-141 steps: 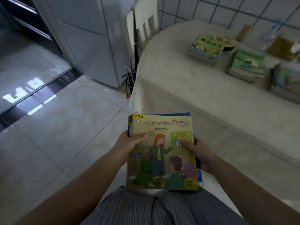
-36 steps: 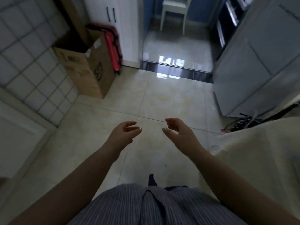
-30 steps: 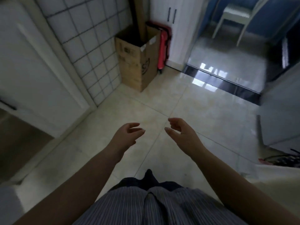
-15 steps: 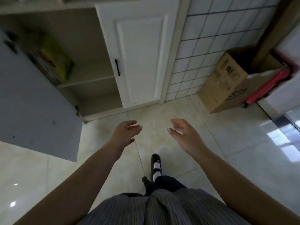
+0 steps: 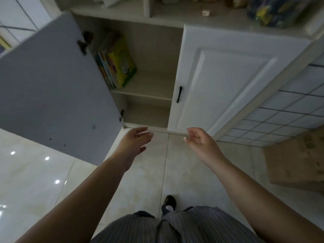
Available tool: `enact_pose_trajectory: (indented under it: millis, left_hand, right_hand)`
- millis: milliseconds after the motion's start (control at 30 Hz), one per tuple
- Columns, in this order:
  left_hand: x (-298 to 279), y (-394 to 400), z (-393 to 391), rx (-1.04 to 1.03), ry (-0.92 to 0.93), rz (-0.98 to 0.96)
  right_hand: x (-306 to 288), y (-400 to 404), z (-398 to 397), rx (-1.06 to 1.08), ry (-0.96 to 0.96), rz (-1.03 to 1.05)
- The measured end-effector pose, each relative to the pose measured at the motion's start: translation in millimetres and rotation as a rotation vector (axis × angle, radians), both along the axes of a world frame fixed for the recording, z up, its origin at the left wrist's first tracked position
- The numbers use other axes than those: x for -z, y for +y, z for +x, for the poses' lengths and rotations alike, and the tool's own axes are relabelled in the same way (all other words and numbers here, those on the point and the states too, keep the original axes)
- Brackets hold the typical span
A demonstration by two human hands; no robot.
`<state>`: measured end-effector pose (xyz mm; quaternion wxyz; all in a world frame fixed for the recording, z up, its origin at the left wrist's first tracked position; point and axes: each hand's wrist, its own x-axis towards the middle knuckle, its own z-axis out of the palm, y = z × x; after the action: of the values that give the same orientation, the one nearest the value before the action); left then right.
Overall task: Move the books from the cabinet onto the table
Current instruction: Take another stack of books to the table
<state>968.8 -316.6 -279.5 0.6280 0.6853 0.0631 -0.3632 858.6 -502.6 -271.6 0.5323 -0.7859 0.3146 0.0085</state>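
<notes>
Two empty hands reach toward the open cabinet (image 5: 149, 55), and the step in hand appears to be fetching the next batch. At far left the grey cabinet door (image 5: 52, 85) hangs open; keep your forearm off its edge as you go in. Just right of its hinge side, the books (image 5: 115, 62) stand leaning on the upper shelf (image 5: 150, 86), packed against the left wall (their spines blur together, so no count is possible). Your left hand (image 5: 135, 142) has its fingers straight and slightly apart; slide it behind the far side of the stack. Your right hand (image 5: 201, 144) has loosely curled fingers holding nothing; bring it to the yellow-green cover and squeeze the row between both palms before lifting. Further right are the shut white door (image 5: 228, 79), a tiled wall (image 5: 289, 116) and a cardboard box (image 5: 296, 163). Glossy pale floor tiles (image 5: 35, 181) lie underfoot; the table is out of view.
</notes>
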Motion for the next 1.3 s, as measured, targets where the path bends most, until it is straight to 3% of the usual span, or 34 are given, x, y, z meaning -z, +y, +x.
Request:
enact_pose_trajectory:
  millis: [300, 700, 933, 1067, 1300]
  left_hand:
    - [4, 11, 88, -0.217, 0.009, -0.025]
    - [28, 8, 256, -0.267, -0.035, 0.01]
    - [52, -20, 350, -0.304, -0.134, -0.091]
    - [62, -39, 384, -0.245, -0.325, 0.007]
    - [76, -49, 414, -0.27, -0.429, 0.039]
  right_hand:
    - [-3, -11, 135, -0.24, 0.074, -0.001]
    - [11, 4, 311, -0.262, 0.106, 0.062]
    - [34, -1, 406, -0.262, 0.089, 0.125]
    - [56, 4, 457, -0.262, 0.057, 0.24]
    - [87, 7, 514, -0.278, 0.01, 0.318]
